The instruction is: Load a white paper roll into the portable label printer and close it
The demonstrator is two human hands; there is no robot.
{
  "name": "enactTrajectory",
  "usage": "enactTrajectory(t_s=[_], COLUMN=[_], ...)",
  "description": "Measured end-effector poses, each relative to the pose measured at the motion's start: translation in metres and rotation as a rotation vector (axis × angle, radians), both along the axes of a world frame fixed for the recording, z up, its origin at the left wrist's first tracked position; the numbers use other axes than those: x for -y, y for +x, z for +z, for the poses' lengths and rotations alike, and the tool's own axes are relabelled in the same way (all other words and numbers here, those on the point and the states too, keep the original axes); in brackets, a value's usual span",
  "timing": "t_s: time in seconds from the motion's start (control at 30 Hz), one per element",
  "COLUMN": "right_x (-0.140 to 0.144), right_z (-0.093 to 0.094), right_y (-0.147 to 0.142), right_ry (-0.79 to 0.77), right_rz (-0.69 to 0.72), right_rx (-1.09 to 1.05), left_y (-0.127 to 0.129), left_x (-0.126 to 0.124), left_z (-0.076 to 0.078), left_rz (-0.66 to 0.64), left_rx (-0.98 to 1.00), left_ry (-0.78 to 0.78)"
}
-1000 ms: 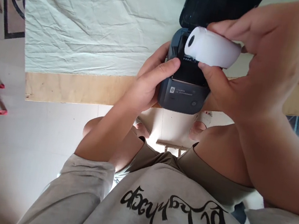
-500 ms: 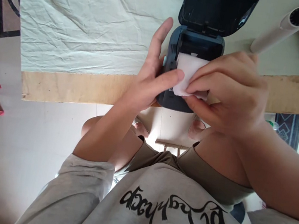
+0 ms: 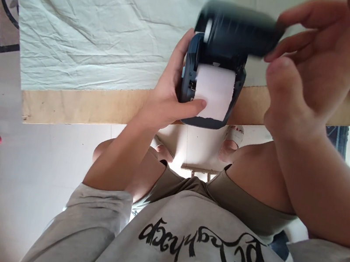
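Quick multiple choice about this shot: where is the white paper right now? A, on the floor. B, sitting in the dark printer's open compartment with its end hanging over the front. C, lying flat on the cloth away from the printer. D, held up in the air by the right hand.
B: the white paper sits in the dark printer, its end draped over the front under the left hand's thumb.

1. The small dark plastic printer (image 3: 213, 88) sits at the near edge of the wooden table (image 3: 83, 101).
2. The wrinkled pale cloth (image 3: 95, 25) covers the table behind and left of it.
3. The white paper strip (image 3: 213, 90) lies in the printer, under its raised lid (image 3: 237, 30).
4. The left hand (image 3: 170, 99) grips the printer's left side; the right hand (image 3: 303, 76) touches the lid's right end.
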State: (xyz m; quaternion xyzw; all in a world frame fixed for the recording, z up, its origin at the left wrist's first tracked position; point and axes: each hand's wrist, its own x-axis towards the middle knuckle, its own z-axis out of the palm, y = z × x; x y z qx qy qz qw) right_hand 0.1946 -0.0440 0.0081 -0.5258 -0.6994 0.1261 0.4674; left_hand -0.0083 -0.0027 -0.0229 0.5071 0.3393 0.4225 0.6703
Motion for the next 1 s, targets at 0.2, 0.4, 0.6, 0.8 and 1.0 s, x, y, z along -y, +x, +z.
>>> enactTrajectory(t_s=[0.2, 0.4, 0.6, 0.8, 1.0], right_x=[-0.004, -0.014, -0.015, -0.018, -0.013], right_z=[-0.013, -0.023, -0.024, -0.025, -0.02], right_y=[-0.001, -0.006, -0.006, -0.006, -0.005], right_ry=[-0.144, -0.282, -0.346, -0.347, -0.273], right_rz=[0.129, 0.297, 0.284, 0.255, 0.264], right_rx=[-0.203, -0.173, -0.242, -0.214, -0.166], left_y=[-0.001, 0.0, 0.001, 0.007, 0.008], left_x=[0.001, 0.007, 0.004, -0.003, -0.018], left_z=[0.001, 0.018, 0.003, -0.006, -0.008], left_rz=[0.018, 0.032, 0.024, -0.092, -0.215], left_rx=[0.064, 0.193, 0.087, 0.152, 0.106], left_ry=[-0.006, -0.143, 0.02, 0.163, 0.186])
